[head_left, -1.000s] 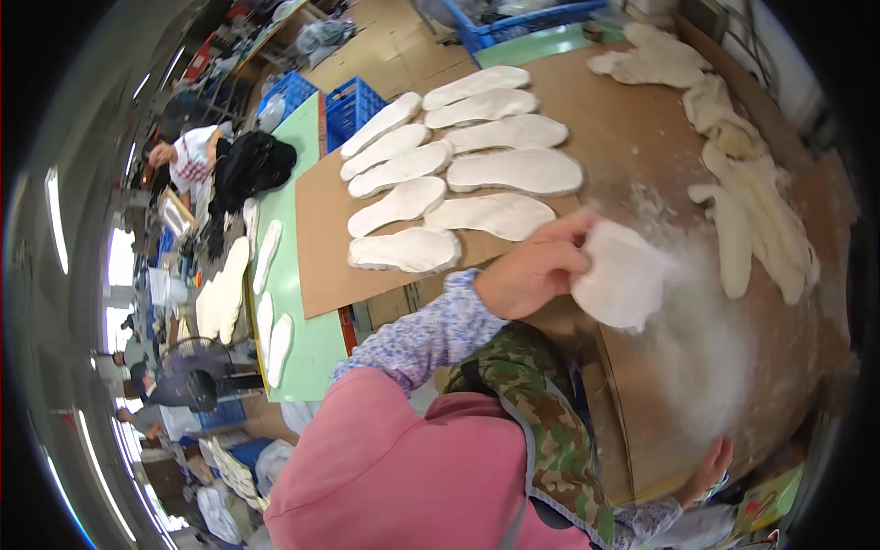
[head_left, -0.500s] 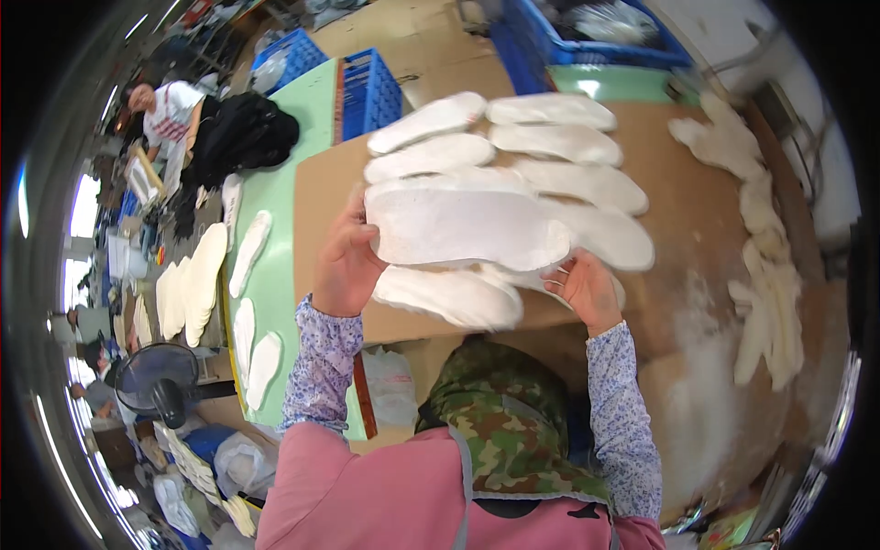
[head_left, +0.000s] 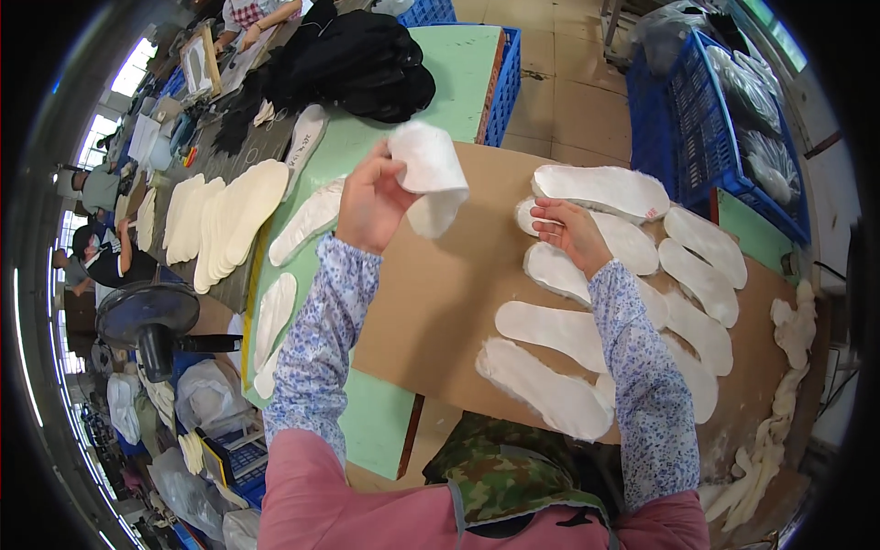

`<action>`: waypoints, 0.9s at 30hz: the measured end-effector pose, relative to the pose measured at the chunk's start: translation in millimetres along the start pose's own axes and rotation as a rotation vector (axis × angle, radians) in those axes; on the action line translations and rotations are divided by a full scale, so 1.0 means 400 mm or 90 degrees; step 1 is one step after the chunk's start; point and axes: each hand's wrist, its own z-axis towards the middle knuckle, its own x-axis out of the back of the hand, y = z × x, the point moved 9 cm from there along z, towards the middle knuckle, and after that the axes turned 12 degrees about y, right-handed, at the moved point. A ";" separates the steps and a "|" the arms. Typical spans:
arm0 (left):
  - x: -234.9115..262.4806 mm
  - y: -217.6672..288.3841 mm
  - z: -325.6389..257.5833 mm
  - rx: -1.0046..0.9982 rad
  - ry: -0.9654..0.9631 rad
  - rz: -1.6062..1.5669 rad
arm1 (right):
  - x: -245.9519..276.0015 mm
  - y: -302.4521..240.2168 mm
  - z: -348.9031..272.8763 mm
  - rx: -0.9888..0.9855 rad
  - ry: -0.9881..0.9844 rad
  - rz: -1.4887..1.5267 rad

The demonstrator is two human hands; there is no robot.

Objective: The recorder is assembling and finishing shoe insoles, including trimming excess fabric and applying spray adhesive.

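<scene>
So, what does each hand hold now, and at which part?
The left hand holds a bent white insole piece by its left edge. The right hand holds nothing; it rests on a flat insole.

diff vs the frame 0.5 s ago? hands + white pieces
Both hands held one long white insole piece over the board half a second ago. Now the left hand alone holds a white piece, lifted and folded over, while the right hand has let go and rests on the laid-out insoles. The rows of white insoles stay on the cardboard board.
</scene>
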 end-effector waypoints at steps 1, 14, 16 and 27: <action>-0.018 0.014 0.026 -0.002 -0.007 -0.033 | -0.008 -0.005 0.005 0.006 0.001 0.006; 0.168 -0.145 0.226 -0.051 0.056 -0.083 | 0.227 0.045 -0.194 0.003 0.140 -0.073; 0.314 -0.202 0.246 -0.072 0.176 0.041 | 0.275 0.076 -0.242 -0.014 0.185 -0.083; 0.604 -0.217 0.308 -0.089 0.394 0.573 | 0.281 0.132 -0.437 -0.016 0.184 -0.080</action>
